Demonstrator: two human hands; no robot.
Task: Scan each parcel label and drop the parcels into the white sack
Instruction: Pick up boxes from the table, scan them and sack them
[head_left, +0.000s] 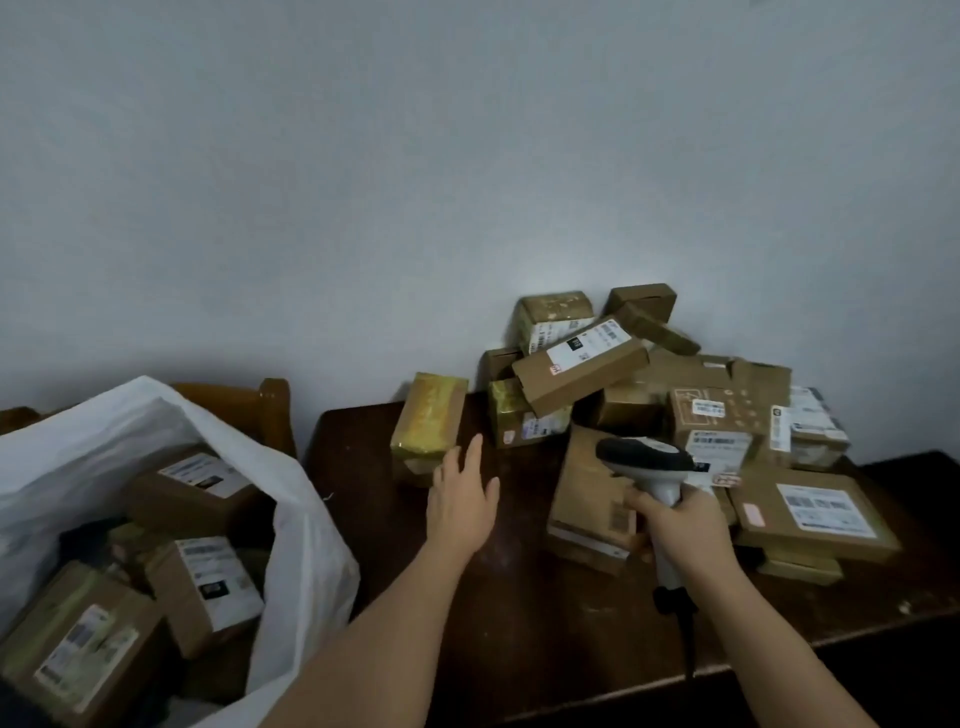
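A heap of cardboard parcels (649, 374) lies on the dark wooden table (519, 613), against the wall. My right hand (680, 530) grips a white and black barcode scanner (649, 462), its head over a flat brown parcel (587, 499). My left hand (462, 499) reaches forward with straight fingers, fingertips at the near side of a yellow-taped parcel (428, 421) that stands apart on the table's left. The white sack (306, 525) stands open at the left, holding several labelled parcels (202, 587).
A wooden chair back (270, 410) rises behind the sack. A flat parcel with a white label (815, 509) lies at the table's right. The scanner's dark cable (688, 639) hangs down over the table's front edge. A plain wall stands behind everything.
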